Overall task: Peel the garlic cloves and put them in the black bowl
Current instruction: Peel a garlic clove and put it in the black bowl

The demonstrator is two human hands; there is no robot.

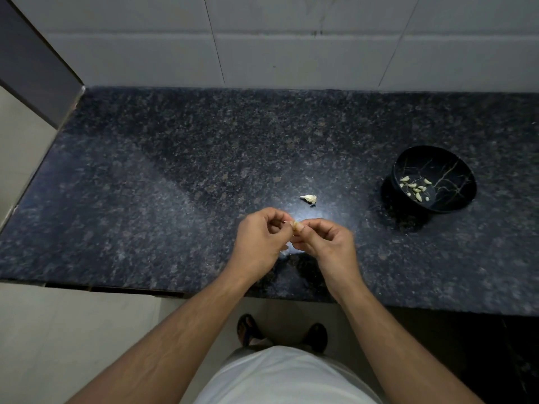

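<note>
My left hand [259, 243] and my right hand [326, 243] meet above the dark granite counter [145, 185], both pinching one small garlic clove [295, 224] between fingertips and thumbs. Most of the clove is hidden by my fingers. A pale scrap of garlic [309, 198], skin or a small piece, lies on the counter just beyond my hands. The black bowl [455, 170] with thin gold veining stands to the right and holds several peeled cloves [415, 188].
A white tiled wall [291, 39] backs the counter. A dark panel [35, 62] closes the left end. The counter's front edge [116, 287] runs below my wrists, with floor and my feet beneath.
</note>
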